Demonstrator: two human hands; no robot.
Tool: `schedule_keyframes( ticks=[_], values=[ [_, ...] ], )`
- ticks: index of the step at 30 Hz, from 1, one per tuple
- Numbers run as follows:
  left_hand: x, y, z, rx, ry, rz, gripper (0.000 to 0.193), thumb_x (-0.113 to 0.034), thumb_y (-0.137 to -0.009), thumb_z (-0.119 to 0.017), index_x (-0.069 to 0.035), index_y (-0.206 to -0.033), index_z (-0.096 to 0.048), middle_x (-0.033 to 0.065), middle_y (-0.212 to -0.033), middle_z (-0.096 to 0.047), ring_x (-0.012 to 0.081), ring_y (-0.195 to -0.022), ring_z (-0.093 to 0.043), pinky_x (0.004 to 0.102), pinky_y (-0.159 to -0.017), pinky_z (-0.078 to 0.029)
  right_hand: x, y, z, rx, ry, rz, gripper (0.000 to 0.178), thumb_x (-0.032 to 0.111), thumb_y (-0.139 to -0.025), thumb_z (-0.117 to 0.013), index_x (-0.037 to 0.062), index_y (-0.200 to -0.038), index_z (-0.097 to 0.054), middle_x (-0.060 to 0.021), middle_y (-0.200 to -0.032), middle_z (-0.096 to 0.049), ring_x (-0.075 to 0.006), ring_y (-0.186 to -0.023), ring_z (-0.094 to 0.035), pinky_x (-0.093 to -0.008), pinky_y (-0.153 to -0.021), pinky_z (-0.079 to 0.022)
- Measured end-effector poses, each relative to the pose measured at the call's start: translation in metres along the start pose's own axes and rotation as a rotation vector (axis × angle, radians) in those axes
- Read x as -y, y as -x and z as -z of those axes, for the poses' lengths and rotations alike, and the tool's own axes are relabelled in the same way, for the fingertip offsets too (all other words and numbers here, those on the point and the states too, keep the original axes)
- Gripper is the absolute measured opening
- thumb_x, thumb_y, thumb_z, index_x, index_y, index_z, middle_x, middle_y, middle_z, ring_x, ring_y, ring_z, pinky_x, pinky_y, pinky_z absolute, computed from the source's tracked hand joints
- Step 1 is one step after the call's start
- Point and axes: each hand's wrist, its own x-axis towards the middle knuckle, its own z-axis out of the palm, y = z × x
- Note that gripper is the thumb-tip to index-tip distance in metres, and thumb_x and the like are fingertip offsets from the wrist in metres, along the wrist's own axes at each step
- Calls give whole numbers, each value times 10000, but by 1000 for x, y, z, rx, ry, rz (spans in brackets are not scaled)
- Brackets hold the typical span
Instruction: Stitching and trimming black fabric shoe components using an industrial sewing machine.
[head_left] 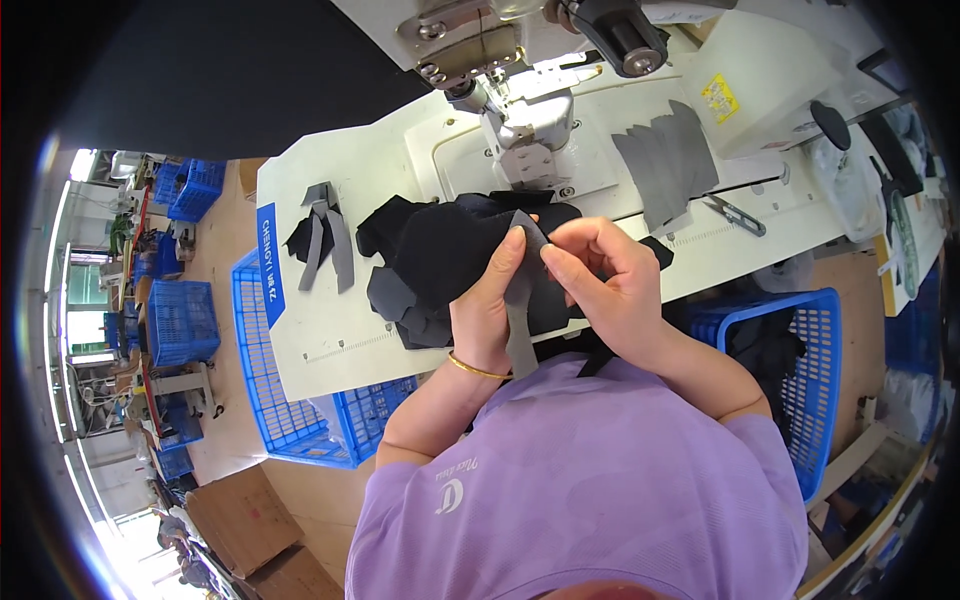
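Observation:
My left hand (488,305) pinches a grey fabric strip (520,325) together with the edge of a black rounded fabric piece (445,255), thumb on top. The strip's lower end hangs toward my chest. My right hand (612,285) is closed in a pinch at the strip's upper part, thumb against the fingers. Beneath and around both hands lies a heap of black and dark grey cut pieces (395,300) on the white sewing table. Just beyond the heap stands the sewing machine (525,140), its needle area lit.
Grey strips (665,165) lie stacked to the machine's right, near thread snips (735,215). A smaller bunch of strips (325,240) sits at the table's left. Blue crates (295,360) (825,390) stand below the table on both sides. Cardboard boxes (245,520) are on the floor at lower left.

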Motion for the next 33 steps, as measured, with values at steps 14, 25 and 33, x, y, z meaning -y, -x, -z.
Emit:
schedule_keyframes(
  ticks=[14, 25, 33],
  values=[
    [2, -2, 3, 53, 86, 16, 117, -162, -939, -620, -71, -1010, -636, 12, -933, -641, 111, -824, -611, 281, -761, -490, -8, 2, 1, 11, 211, 215, 101, 65, -855, -685, 9, -903, -615, -52, -743, -659, -91, -611, -640, -224, -553, -501],
    [9, -8, 10, 10, 152, 52, 95, -170, -935, -629, -84, -966, -653, 10, -898, -650, 112, -831, -615, 280, -778, -488, -12, 5, 3, 31, 207, 200, 109, 68, -859, -685, 4, -915, -615, -63, -730, -639, -85, -596, -612, -223, -536, -477],
    [6, -7, 11, 67, 154, 99, 70, -153, -930, -628, -92, -958, -646, -3, -886, -644, 98, -810, -613, 267, -764, -490, -11, 4, 2, 17, 218, 196, 62, 52, -868, -657, 1, -868, -621, -54, -691, -610, -81, -555, -565, -226, -505, -439]
  ],
)
